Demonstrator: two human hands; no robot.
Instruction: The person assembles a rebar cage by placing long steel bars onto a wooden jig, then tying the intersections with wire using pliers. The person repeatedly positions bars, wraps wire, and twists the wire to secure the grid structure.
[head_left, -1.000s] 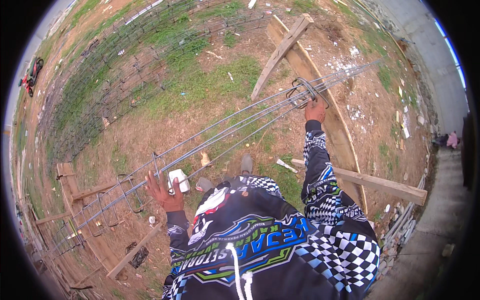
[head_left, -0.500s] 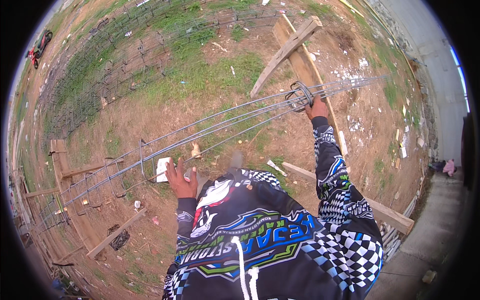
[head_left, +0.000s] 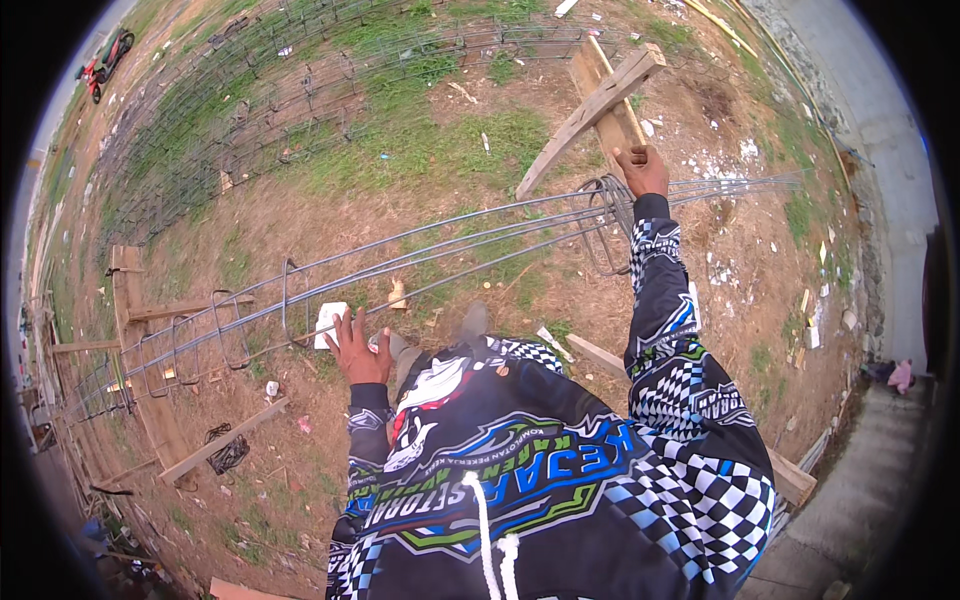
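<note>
Long steel bars (head_left: 460,239) run slantwise across a wooden support at each end. My left hand (head_left: 362,350) lies over the nearest bar with its fingers spread, beside a white block-like object (head_left: 328,322). Several square wire stirrups (head_left: 287,300) hang spaced apart along the left part of the bars. A cluster of stirrups (head_left: 606,212) is bunched on the right part. Just beyond that cluster, my right hand (head_left: 643,172) has its fingers bent over the edge of the right wooden plank (head_left: 622,115); its fingertips are partly hidden.
A slanting wooden brace (head_left: 590,115) crosses the right plank. The left support board (head_left: 135,300) has side timbers. Assembled rebar cages (head_left: 260,110) lie on the grass beyond. Black wire (head_left: 228,448) lies by a timber at lower left. A motorcycle (head_left: 103,65) stands far left.
My right hand has left the bunched stirrups and moved farther out to the plank's edge. The stirrups now hang lower around the bars. My left hand stays spread over the near bar.
</note>
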